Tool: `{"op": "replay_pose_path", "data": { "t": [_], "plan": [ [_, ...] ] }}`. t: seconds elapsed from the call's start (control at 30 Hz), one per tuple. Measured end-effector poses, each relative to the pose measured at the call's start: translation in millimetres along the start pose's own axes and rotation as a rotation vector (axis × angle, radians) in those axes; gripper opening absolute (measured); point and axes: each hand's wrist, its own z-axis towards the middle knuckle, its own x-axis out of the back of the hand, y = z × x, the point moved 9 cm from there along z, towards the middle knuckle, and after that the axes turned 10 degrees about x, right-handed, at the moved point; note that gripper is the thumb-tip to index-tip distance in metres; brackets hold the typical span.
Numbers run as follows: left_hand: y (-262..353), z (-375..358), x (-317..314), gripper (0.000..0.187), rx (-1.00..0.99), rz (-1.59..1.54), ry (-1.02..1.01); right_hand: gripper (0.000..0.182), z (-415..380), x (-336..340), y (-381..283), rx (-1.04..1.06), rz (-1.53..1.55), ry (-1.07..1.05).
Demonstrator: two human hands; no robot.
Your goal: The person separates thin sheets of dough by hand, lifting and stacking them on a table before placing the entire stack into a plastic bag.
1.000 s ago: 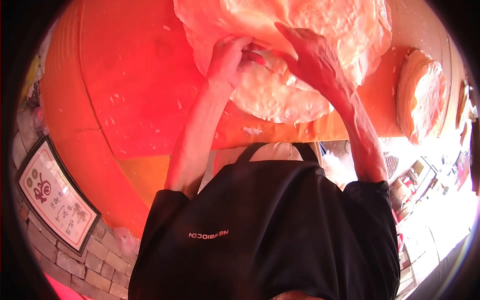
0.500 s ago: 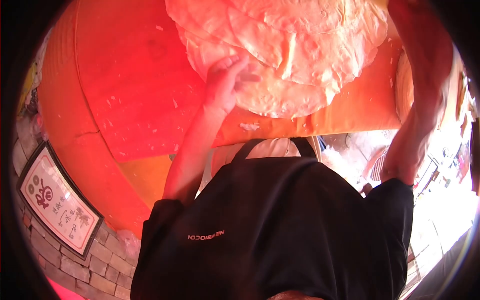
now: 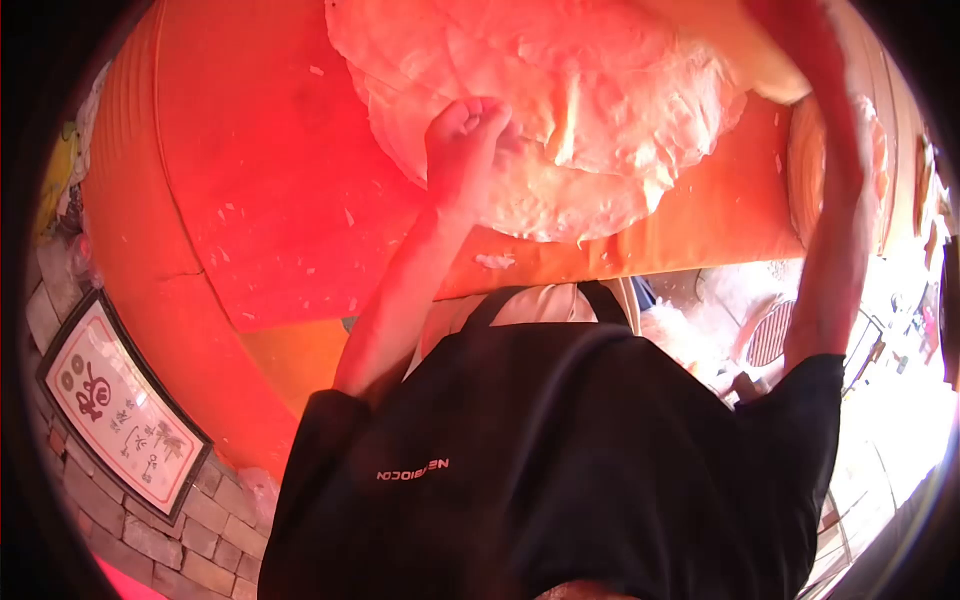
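Orange counter [image 3: 270, 180] carries a heap of thin flatbreads [image 3: 560, 110]. Left hand [image 3: 462, 140] pinches the top sheet's edge, partly lifted; right hand's grip cannot be told, only its arm shows.

Looks like a small food stall or street-side flatbread shop, seen upside down from the head camera. A big orange-red desk [image 3: 270, 180] carries a pile of thin round flatbreads [image 3: 560, 110], with flakes and crumbs scattered over it, and a second stack of flatbreads [image 3: 880, 160] stands at the far right edge. The person wears a black apron [image 3: 540, 470]; a framed sign with calligraphy [image 3: 115, 405] leans by a brick-paved ground [image 3: 190, 520], and bright, washed-out clutter at the right edge suggests an open shopfront, details too blown out to tell.
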Motion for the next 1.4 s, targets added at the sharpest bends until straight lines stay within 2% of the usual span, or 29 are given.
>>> {"op": "replay_pose_path", "data": {
  "t": [0.03,0.07,0.1,0.2,0.3,0.33,0.37,0.43,0.53,0.63,0.7,0.77,0.87,1.0,1.07,1.1,1.17,1.23,1.3,1.33,1.4],
  "plan": [
    [9.7,7.6,-2.5,0.017,0.002,-0.038,-0.010,0.021,25.5,51.5,-38.8,0.036,-0.260,0.197],
    [21.9,19.7,-12.3,0.017,0.022,-0.124,-0.077,0.022,36.5,88.8,-68.2,0.189,-0.297,0.374],
    [22.2,29.8,-15.2,0.018,0.042,-0.159,-0.117,0.019,31.4,106.0,-87.2,0.243,-0.303,0.411],
    [24.7,47.0,-25.3,0.015,0.114,-0.278,-0.209,0.011,14.2,48.1,-110.1,0.317,-0.290,0.163],
    [20.1,53.5,-32.4,0.013,0.140,-0.377,-0.201,0.005,-24.4,-84.2,-97.0,0.337,-0.100,-0.236],
    [17.3,56.8,-34.9,0.011,0.140,-0.402,-0.244,0.005,-41.3,-124.0,-89.0,0.288,-0.122,-0.354],
    [18.1,57.6,-35.6,0.010,0.128,-0.382,-0.245,0.004,-52.0,-126.9,-96.7,0.355,-0.112,-0.344],
    [20.2,56.8,-37.6,0.009,0.103,-0.344,-0.246,0.012,-58.0,-117.3,-100.4,0.348,-0.022,-0.195],
    [25.8,56.7,-44.5,0.008,0.044,-0.446,-0.250,0.027,-41.5,-124.2,-91.2,0.304,-0.045,-0.318],
    [26.6,63.5,-41.7,0.008,0.021,-0.469,-0.257,0.027,-37.8,-132.1,-113.1,0.275,0.030,-0.281],
    [27.0,67.5,-34.9,0.009,0.044,-0.378,-0.228,0.032,-57.2,-138.6,-122.2,0.255,0.082,-0.278],
    [31.9,69.3,-31.0,0.011,0.049,-0.332,-0.235,0.038,-72.5,-115.7,-132.9,0.305,0.209,-0.079],
    [43.1,69.8,-39.4,0.015,0.036,-0.336,-0.321,0.047,-71.4,-119.7,-128.8,0.260,0.144,-0.017],
    [51.9,64.3,-42.6,0.025,0.035,-0.405,-0.403,0.036,-60.6,-130.1,-121.2,0.271,0.064,-0.096],
    [53.2,53.1,-38.6,0.033,0.056,-0.462,-0.403,0.031,-49.8,-102.4,-108.0,0.252,0.105,-0.171],
    [53.3,43.8,-35.5,0.037,0.074,-0.501,-0.390,0.030,-47.6,-75.9,-107.1,0.304,0.086,-0.112],
    [52.0,28.3,-31.4,0.043,0.081,-0.605,-0.408,0.039,-69.4,-49.5,-99.5,0.396,0.155,-0.165],
    [53.3,17.2,-26.1,0.047,0.046,-0.738,-0.460,0.047,-104.1,-40.5,-89.4,0.364,0.257,-0.303],
    [21.3,20.5,-17.7,0.038,0.060,-0.472,-0.394,0.049,-139.9,-46.6,-72.1,0.282,0.297,-0.438],
    [-19.9,44.2,-3.3,0.035,-0.049,-0.215,-0.326,0.049,-152.3,-48.0,-66.3,0.257,0.296,-0.483],
    [-23.6,24.0,-15.1,0.029,-0.086,-0.202,-0.305,0.054,-158.5,-39.3,-74.9,0.156,0.344,-0.571]
  ]
}}
